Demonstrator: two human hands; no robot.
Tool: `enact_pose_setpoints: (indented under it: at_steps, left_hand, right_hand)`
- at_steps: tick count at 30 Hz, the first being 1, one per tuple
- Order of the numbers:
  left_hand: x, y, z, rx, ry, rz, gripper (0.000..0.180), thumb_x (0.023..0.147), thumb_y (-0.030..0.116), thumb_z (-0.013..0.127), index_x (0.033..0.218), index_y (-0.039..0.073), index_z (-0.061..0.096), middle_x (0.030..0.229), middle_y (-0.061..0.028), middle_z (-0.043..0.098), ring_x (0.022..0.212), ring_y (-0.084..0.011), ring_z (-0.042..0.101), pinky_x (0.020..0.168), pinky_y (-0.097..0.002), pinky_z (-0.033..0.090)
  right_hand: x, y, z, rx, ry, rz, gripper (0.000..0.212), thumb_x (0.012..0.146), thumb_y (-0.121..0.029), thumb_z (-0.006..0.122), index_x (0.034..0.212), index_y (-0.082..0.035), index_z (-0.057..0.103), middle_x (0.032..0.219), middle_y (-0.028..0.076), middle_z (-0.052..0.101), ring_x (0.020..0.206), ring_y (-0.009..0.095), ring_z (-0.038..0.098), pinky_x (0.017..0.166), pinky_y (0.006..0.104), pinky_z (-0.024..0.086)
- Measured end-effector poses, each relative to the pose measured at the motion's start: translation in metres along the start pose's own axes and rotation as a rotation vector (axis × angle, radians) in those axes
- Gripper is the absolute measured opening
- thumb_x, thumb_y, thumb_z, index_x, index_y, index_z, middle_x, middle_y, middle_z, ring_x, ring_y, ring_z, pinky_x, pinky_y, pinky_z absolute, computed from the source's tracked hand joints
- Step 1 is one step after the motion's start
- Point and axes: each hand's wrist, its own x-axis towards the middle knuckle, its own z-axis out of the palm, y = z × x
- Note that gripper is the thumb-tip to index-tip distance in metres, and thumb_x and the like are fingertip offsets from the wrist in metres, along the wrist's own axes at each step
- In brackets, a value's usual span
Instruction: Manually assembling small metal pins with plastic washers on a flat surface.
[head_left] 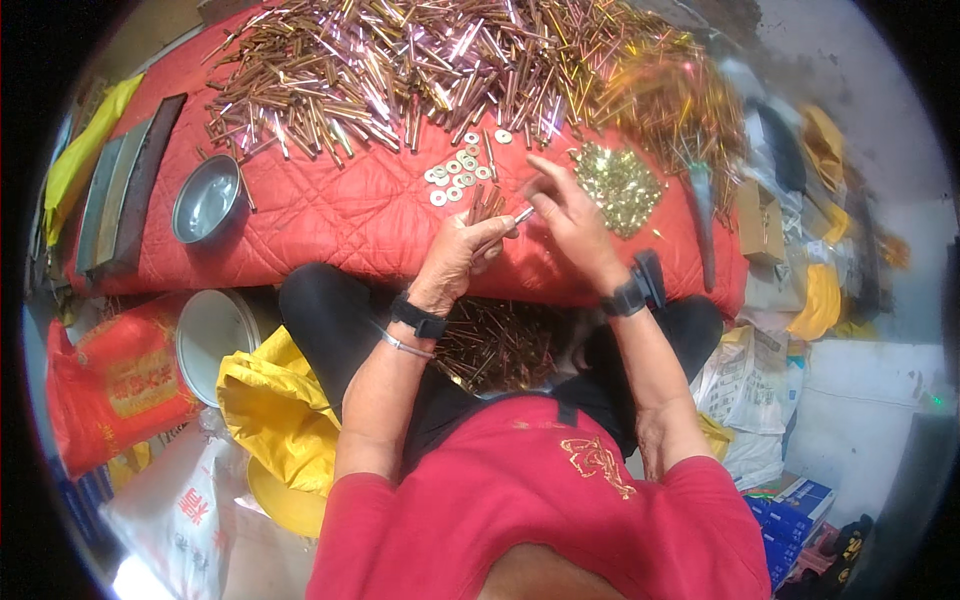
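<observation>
My left hand (pixel 462 252) is closed around a small bunch of copper-coloured metal tubes (pixel 486 203), which stick up above its fingers. A short silvery tube (pixel 524 214) points out from its thumb and fingertips toward the other hand. Close to that tube's end is my right hand (pixel 572 208), its fingers partly stretched and apart, slightly blurred; whether it touches the tube is hard to tell. Several pale ring-shaped washers (pixel 462 170) lie just beyond my hands on the red quilted cover (pixel 340 225). A heap of small gold-coloured pieces (pixel 618 190) rests beside my right hand.
A large pile of metallic tubes (pixel 400 75) spreads along the far side. To the left stand a metal bowl (pixel 207 200) and a long trough-like piece (pixel 130 190). More tubes (pixel 490 345) lie between my legs. A white bucket (pixel 215 340) and yellow cloth (pixel 280 400) are lower left.
</observation>
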Motion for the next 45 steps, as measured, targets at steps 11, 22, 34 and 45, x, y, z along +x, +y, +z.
enact_pose_setpoints:
  at_steps: [11, 22, 34, 45]
  left_hand:
    - [0.002, -0.003, 0.001, 0.002, -0.002, -0.018, 0.019, 0.086, 0.024, 0.065, 0.083, 0.005, 0.064, 0.052, 0.0075, 0.041, 0.041, -0.0030, 0.033, 0.038, -0.0202, 0.020]
    - [0.001, -0.001, 0.001, -0.017, -0.024, -0.030, 0.021, 0.087, 0.024, 0.064, 0.082, 0.003, 0.063, 0.052, 0.0070, 0.040, 0.040, -0.0032, 0.031, 0.038, -0.0206, 0.020]
    - [0.000, -0.004, 0.010, 0.109, 0.090, 0.003, 0.019, 0.086, 0.023, 0.066, 0.082, 0.004, 0.064, 0.054, 0.0079, 0.042, 0.042, -0.0023, 0.032, 0.039, -0.0203, 0.020]
    - [-0.006, 0.007, -0.002, 0.417, -0.116, 0.119, 0.021, 0.088, 0.022, 0.067, 0.094, 0.002, 0.066, 0.075, 0.0073, 0.058, 0.062, 0.0010, 0.046, 0.055, -0.0168, 0.037]
  right_hand:
    - [-0.001, 0.000, -0.008, 0.016, -0.120, 0.155, 0.037, 0.091, -0.016, 0.059, 0.127, -0.008, 0.052, 0.084, 0.006, 0.061, 0.075, 0.014, 0.058, 0.071, 0.0293, 0.049]
    - [-0.003, 0.001, -0.008, 0.037, -0.066, 0.150, 0.032, 0.094, -0.014, 0.054, 0.126, -0.008, 0.054, 0.093, 0.005, 0.062, 0.083, 0.015, 0.060, 0.079, 0.0288, 0.048]
    - [0.001, 0.014, -0.005, 0.066, -0.124, 0.229, 0.025, 0.092, -0.010, 0.052, 0.116, -0.004, 0.059, 0.102, 0.011, 0.064, 0.092, 0.022, 0.061, 0.081, 0.0313, 0.047]
    - [0.001, 0.000, -0.048, 0.366, -0.569, 0.464, 0.029, 0.098, -0.026, 0.045, 0.111, -0.006, 0.062, 0.077, 0.005, 0.066, 0.064, 0.010, 0.059, 0.059, 0.0261, 0.047]
